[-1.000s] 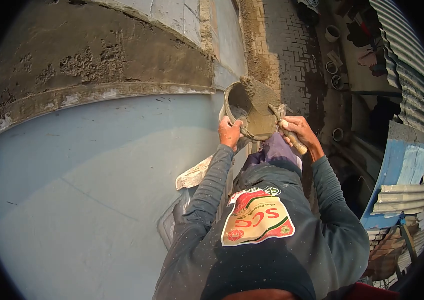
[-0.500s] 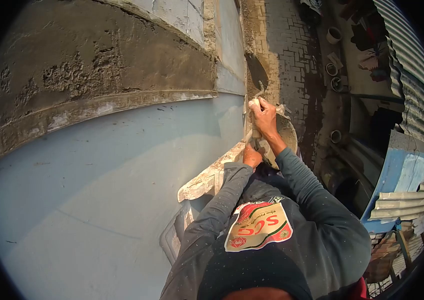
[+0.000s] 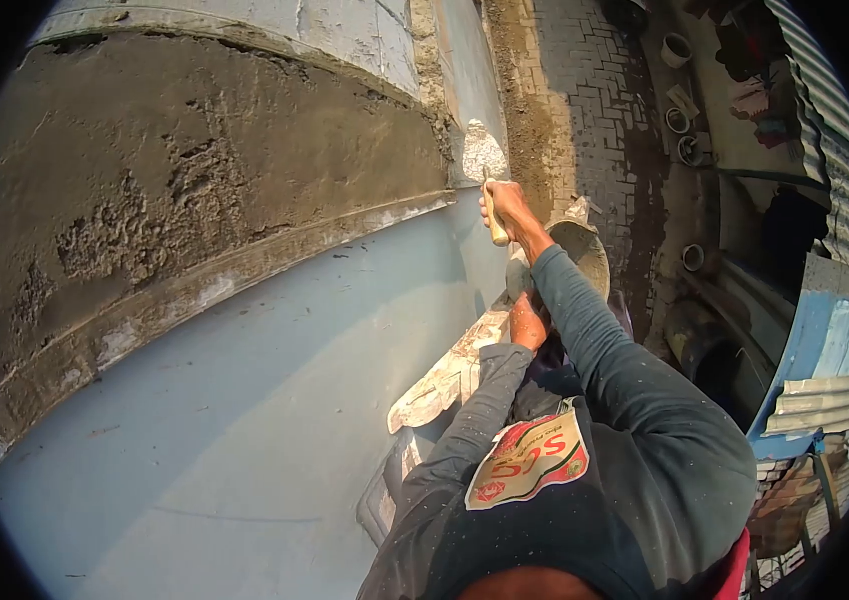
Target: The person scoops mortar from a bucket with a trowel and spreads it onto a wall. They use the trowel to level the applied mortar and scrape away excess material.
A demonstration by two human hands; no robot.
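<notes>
My right hand (image 3: 515, 210) is closed around the pale handle of a trowel (image 3: 498, 228). Wet mortar (image 3: 484, 152) lies on the blade, close to the wall corner beyond the ledge. My left hand (image 3: 528, 322) is lower, partly behind my right forearm, beside a greyish rounded object (image 3: 518, 275). Its fingers are hidden, so its grip does not show. Just right of my hands stands a bucket (image 3: 597, 262) with a mortar-crusted rim. Fresh, rough cement plaster (image 3: 275, 150) covers a band of the wall above a ledge (image 3: 235, 285).
A smooth blue-grey wall (image 3: 245, 420) runs along my left. Beside it, below my left arm, is a mortar-splashed board (image 3: 445, 375). A paved path (image 3: 595, 110) stretches ahead, with several pots such as a white one (image 3: 677, 50) along its right side. Corrugated sheets (image 3: 835, 130) edge the right.
My right hand has swung the trowel up and away toward the wall corner, its blade now showing a load of mortar. The view has shifted slightly; my left hand stays low.
</notes>
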